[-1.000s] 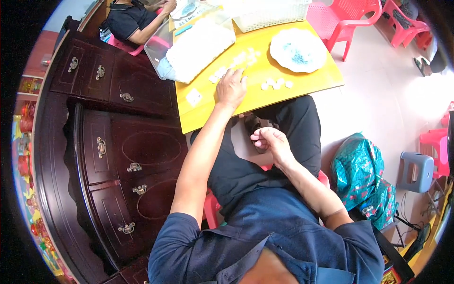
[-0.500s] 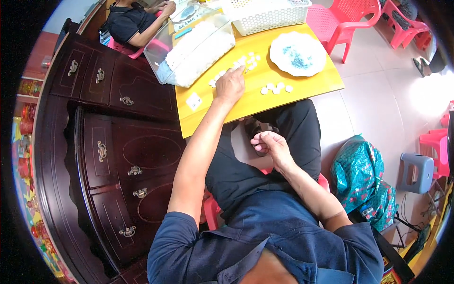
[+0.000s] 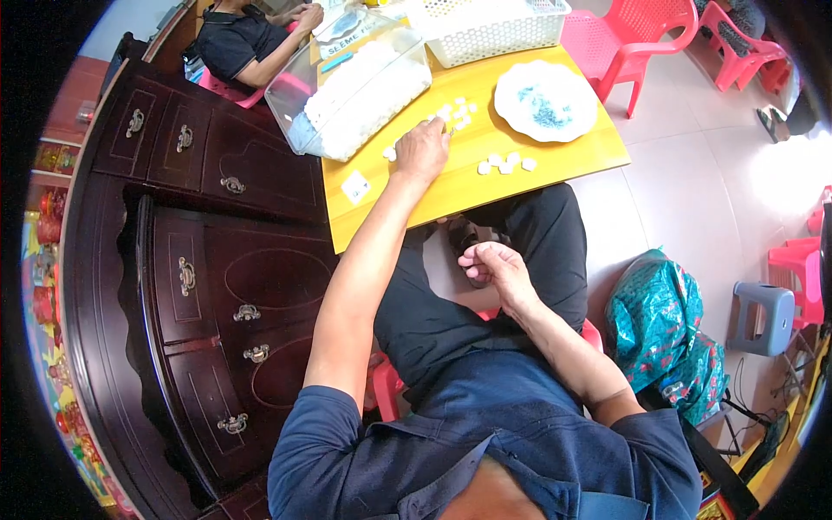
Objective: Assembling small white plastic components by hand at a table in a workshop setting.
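My left hand (image 3: 422,149) reaches onto the yellow table, knuckles up, with its fingers bent down among small white pieces (image 3: 459,113). The fingertips are mostly hidden by the back of the hand, so what they hold cannot be made out. Over my lap, my right hand (image 3: 499,267) is closed, thumb pressed against the curled fingers; anything inside is too small or hidden to name. Several more white pieces (image 3: 506,168) lie nearer the table's front edge. A small white square with a dark mark (image 3: 355,185) rests left of my left forearm.
A clear bin (image 3: 286,97) of white pieces stands at the table's back left. Beside it are a white basket (image 3: 494,39) and a scalloped plate (image 3: 574,126) with blue bits. Dark cabinets (image 3: 243,195) border the left. Across the table sits another person (image 3: 232,45).
My left hand's index finger, stretched out before, is now bent down, and the hand has shifted slightly left over the white pieces. My right hand stays nearly still.
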Motion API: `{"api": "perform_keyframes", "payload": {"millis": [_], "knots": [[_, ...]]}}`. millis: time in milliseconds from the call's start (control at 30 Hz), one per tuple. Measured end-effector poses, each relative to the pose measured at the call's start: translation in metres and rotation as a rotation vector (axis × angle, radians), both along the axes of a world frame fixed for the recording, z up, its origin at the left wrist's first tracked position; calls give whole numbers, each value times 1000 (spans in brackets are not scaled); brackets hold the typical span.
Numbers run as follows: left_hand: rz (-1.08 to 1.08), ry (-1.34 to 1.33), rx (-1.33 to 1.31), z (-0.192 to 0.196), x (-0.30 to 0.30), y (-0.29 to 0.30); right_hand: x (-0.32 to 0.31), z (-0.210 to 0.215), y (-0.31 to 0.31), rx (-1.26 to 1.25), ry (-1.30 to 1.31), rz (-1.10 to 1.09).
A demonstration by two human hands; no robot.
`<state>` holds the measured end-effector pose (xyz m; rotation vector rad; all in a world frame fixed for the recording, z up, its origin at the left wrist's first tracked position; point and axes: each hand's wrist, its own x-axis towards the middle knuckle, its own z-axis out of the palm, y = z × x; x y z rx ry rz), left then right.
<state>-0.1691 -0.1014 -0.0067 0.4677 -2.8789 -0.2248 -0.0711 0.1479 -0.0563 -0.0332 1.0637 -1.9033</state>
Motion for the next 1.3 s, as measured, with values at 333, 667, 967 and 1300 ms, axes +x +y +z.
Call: {"api": "perform_keyframes", "payload": {"millis": [333, 667, 967, 1300], "knots": [[-95, -108, -132, -5, 16, 11, 3, 0, -2, 11, 14, 38], [-82, 18, 88, 1, 92, 37, 5, 6, -3, 66, 76, 87], [-252, 374, 582, -5, 173, 101, 14, -5, -4, -126, -156, 89], [-179, 481, 570, -23, 193, 104, 20, -10, -1, -214, -163, 182]]}}
